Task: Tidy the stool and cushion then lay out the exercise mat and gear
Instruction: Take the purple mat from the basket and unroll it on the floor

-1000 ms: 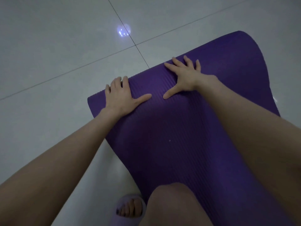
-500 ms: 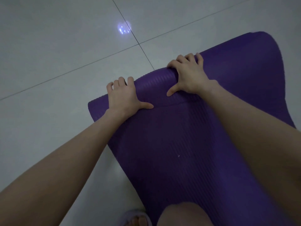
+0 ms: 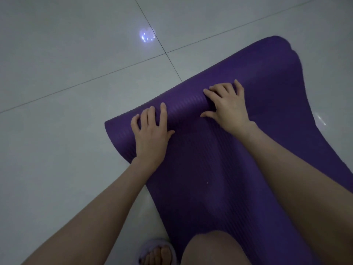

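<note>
A purple ribbed exercise mat [image 3: 210, 178] lies on the pale tiled floor, running from my knee toward the upper right. Its far end is curled into a low roll [image 3: 183, 109]. My left hand [image 3: 150, 136] rests on the left part of that roll, fingers spread and laid over its top, thumb pointing right. My right hand [image 3: 227, 106] holds the roll further right, fingers bent over its top and thumb pressed against its near side. More mat shows beyond the roll at the upper right [image 3: 277, 60].
Glossy grey floor tiles [image 3: 66, 64] with dark grout lines surround the mat. A ceiling light reflects on the floor [image 3: 147, 35]. My bare knee [image 3: 214, 247] is on the mat's near end, and my foot in a lilac slipper [image 3: 156, 251] stands beside it.
Both hands went from lying flat on the mat to curling its fold toward me. The fold has become a rounder roll, now nearer to me.
</note>
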